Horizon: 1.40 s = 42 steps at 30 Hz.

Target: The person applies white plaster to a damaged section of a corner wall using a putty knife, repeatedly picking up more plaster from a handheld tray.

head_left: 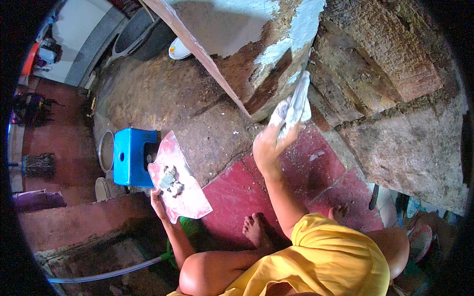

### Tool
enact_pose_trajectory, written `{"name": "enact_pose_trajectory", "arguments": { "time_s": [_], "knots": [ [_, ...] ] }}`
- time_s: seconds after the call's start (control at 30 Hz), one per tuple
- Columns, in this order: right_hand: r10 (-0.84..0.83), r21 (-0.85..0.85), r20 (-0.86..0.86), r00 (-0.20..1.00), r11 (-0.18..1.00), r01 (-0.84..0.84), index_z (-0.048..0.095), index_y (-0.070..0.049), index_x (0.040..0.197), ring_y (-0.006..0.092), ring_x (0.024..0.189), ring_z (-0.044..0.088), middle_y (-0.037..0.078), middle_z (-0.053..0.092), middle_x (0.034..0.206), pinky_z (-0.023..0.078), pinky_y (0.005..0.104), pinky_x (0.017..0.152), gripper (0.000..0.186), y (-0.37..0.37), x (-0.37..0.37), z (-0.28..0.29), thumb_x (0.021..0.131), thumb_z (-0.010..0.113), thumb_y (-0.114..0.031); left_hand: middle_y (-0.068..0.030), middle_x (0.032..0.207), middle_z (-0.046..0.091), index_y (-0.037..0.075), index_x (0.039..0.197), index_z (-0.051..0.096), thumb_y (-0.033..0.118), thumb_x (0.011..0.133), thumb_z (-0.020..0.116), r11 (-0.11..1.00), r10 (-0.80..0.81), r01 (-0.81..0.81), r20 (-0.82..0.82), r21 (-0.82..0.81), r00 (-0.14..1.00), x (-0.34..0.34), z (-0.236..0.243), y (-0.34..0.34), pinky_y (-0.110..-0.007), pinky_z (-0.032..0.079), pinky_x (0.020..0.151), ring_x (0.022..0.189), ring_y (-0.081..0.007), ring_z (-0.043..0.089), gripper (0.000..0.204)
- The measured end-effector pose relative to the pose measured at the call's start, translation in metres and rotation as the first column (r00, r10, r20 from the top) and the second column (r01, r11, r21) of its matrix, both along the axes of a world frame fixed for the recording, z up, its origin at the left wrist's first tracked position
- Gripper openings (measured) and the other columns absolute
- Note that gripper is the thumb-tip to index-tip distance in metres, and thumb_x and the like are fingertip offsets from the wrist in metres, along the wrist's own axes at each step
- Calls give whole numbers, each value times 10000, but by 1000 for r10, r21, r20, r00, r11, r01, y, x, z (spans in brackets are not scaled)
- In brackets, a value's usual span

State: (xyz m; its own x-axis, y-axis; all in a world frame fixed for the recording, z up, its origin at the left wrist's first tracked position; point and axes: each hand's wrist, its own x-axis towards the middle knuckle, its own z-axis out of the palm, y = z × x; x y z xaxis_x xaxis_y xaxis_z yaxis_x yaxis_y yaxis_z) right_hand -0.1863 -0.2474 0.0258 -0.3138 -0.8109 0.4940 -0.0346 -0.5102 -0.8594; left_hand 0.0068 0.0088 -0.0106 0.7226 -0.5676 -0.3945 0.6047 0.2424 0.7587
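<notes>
My right hand, its fingers coated white, is closed around a flat, plaster-smeared blade. The blade points up and away, close against the lower corner of a wall that is partly coated in pale plaster and partly bare brown. Lower and to the left, my left hand grips the left edge of an irregular pinkish-white board. A lump of grey-white plaster rests near the middle of that board. Most of the left fingers are hidden under the board.
Just left of the board stands a blue plastic stool. A white plate and a large dark basin sit farther off. Red tiles lie around my bare feet, and a rough stone wall rises at right.
</notes>
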Motion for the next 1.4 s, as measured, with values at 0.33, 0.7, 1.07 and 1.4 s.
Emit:
{"name": "enact_pose_trajectory", "arguments": {
  "time_s": [0.33, 0.7, 1.07, 1.4],
  "knots": [
    [166, -39, -159, 973, 984, -174, 396, 98, 1108, 301, 906, 482, 221, 469, 1047, 369, 354, 777, 347, 8, 14, 9, 823, 400, -100, -143, 928, 573, -32, 1002, 485, 136, 703, 448, 998, -54, 54, -26, -19, 998, 2, -1, 2, -385, 481, 720, 783, -257, 583, 344],
    [176, -188, -257, 950, 955, -228, 349, 68, 1161, 260, 999, 429, 199, 409, 1122, 372, 307, 760, 406, 26, -20, 16, 825, 374, -160, -150, 963, 558, -43, 1035, 466, 146, 712, 444, 998, -59, 59, -22, 10, 998, -1, 4, -2, -380, 466, 750, 823, -262, 569, 375],
    [12, 17, 11, 1000, 1000, -12, 386, 98, 1078, 206, 933, 444, 162, 457, 1020, 354, 303, 801, 303, -2, 7, 8, 838, 412, -85, -136, 933, 565, -29, 984, 491, 142, 702, 447, 997, -81, 81, -39, 1, 996, -3, 9, -8, -364, 472, 729, 792, -242, 574, 333],
    [52, 5, -65, 997, 999, -52, 380, 129, 1108, 270, 999, 460, 237, 445, 1088, 366, 336, 832, 341, 2, 26, 27, 823, 416, -55, -139, 919, 569, -40, 983, 486, 125, 683, 455, 998, -41, 42, -24, 44, 999, 9, -2, 6, -361, 476, 727, 779, -246, 578, 343]
  ]
}}
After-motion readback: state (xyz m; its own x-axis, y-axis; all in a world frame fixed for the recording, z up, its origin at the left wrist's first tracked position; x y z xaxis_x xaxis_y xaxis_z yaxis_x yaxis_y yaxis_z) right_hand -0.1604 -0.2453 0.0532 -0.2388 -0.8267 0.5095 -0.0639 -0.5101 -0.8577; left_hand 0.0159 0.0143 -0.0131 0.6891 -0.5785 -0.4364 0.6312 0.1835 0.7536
